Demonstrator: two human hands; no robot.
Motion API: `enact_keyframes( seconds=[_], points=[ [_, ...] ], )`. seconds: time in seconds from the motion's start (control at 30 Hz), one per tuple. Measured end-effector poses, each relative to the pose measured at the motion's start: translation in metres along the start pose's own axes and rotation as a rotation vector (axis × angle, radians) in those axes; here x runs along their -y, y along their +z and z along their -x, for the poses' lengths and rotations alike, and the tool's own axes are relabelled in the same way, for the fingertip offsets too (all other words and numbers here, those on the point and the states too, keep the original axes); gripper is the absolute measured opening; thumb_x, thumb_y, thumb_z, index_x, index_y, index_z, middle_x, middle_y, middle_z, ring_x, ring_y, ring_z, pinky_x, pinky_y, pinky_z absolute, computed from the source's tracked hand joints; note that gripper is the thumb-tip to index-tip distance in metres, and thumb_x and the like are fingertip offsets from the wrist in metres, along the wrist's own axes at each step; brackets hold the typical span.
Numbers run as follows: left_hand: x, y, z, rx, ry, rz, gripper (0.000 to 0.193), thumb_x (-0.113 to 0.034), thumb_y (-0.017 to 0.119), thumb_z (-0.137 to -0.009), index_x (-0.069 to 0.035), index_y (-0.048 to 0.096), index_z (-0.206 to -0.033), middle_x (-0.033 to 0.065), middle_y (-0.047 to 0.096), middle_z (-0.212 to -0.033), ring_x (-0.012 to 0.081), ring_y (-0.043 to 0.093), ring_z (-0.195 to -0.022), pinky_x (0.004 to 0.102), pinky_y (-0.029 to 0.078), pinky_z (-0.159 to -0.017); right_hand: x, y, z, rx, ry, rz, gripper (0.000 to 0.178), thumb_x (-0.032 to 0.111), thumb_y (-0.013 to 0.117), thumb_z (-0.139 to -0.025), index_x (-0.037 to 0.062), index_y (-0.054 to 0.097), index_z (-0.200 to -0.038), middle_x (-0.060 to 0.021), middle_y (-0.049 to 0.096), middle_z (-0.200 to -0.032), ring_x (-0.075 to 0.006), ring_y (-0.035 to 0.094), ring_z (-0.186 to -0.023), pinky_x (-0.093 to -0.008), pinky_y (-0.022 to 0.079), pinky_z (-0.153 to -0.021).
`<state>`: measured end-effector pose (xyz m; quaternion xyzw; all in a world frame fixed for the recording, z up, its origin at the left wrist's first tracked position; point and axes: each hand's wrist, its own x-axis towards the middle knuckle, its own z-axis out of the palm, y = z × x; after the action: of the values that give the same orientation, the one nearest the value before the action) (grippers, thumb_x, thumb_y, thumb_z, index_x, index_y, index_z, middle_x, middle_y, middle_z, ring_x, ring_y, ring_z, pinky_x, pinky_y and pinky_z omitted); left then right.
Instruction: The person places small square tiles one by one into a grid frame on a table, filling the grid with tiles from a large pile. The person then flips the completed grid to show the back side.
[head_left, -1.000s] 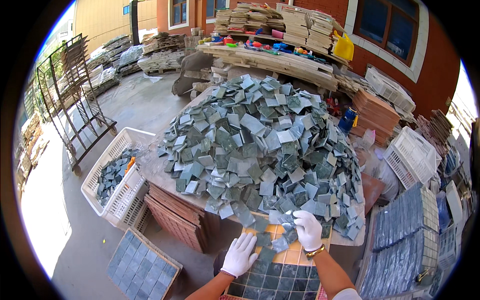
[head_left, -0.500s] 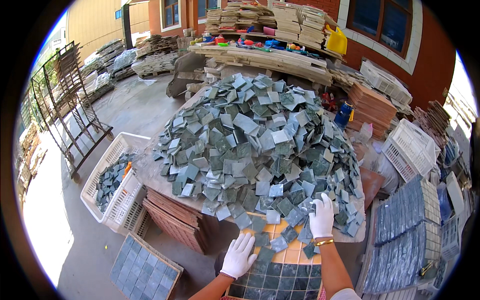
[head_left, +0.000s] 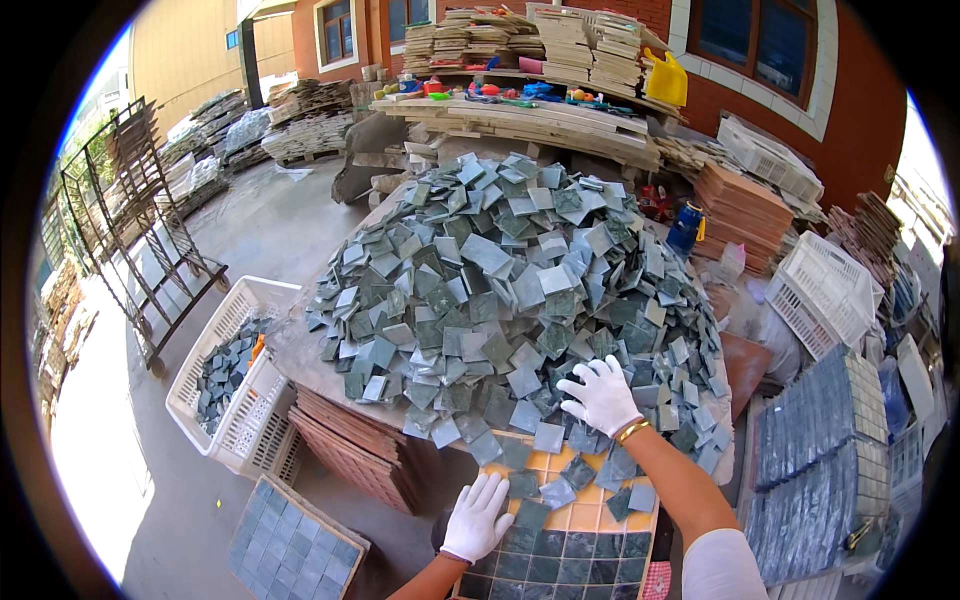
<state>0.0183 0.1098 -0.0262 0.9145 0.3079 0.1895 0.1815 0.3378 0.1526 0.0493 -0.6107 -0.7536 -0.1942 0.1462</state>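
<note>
Your left hand (head_left: 478, 517), in a white glove, lies flat with its fingers spread on the near left edge of the yellow grid tray (head_left: 590, 520), clamped on nothing. The tray sits right in front of you; its near squares are already filled with dark green tiles and its far rows show bare yellow with a few loose tiles scattered over them.

Your right hand (head_left: 600, 393), also white-gloved (a gold bracelet shows at the wrist), rests palm down with fingers apart on the near foot of the tile heap (head_left: 510, 290), touching tiles but gripping none that I can see. The heap is one big mound of square grey-green and dark green stone tiles, far too many to count, lying every way up on the counter (head_left: 300, 355).

To your lower left one filled tile sheet (head_left: 295, 545) lies on the floor, and beside it one white plastic crate (head_left: 235, 375) holds a shallow layer of the same tiles. A stack of reddish-brown boards (head_left: 350, 450) stands under the counter's edge.

To your right, stacks of finished blue-grey mosaic sheets (head_left: 815, 450) lean together, with two white crates (head_left: 820, 290) beyond them.

Farthest off, a wooden bench carries piles of boards, and one yellow plastic jug (head_left: 667, 80) stands against the red wall.
</note>
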Motion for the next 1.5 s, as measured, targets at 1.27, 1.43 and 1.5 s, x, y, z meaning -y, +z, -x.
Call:
enact_keyframes(
  seconds=[1.27,1.43,1.5],
  points=[
    [-0.001,-0.001,-0.002,-0.021,-0.016,0.013,0.06,-0.028,0.064,-0.083,-0.003,0.048,-0.135,0.0186,0.046,-0.14,0.0364,0.04,-0.131,0.0479,0.033,-0.106,-0.027,-0.029,-0.02,-0.154,0.358,0.099,0.031,0.017,0.068,-0.075,0.0118,0.062,-0.106,-0.0048,0.058,-0.109,-0.0262,0.056,-0.102,-0.0397,0.046,-0.084],
    [-0.003,0.004,-0.007,-0.04,0.012,0.043,0.06,-0.029,0.064,-0.083,-0.004,0.048,-0.135,0.0181,0.047,-0.14,0.0356,0.041,-0.131,0.0486,0.033,-0.106,0.012,0.039,-0.034,0.134,0.175,0.221,0.011,0.017,0.058,-0.082,0.0115,0.064,-0.089,-0.0054,0.062,-0.092,-0.0234,0.056,-0.09,-0.0394,0.044,-0.076],
    [-0.003,0.002,-0.008,-0.021,0.006,0.026,0.06,-0.029,0.063,-0.084,-0.004,0.048,-0.136,0.0177,0.046,-0.14,0.0356,0.04,-0.132,0.0482,0.033,-0.107,0.021,0.055,-0.042,0.117,0.215,0.343,0.011,0.018,0.058,-0.081,0.0116,0.064,-0.087,-0.0059,0.064,-0.085,-0.0238,0.057,-0.089,-0.0392,0.042,-0.076]
  ],
)
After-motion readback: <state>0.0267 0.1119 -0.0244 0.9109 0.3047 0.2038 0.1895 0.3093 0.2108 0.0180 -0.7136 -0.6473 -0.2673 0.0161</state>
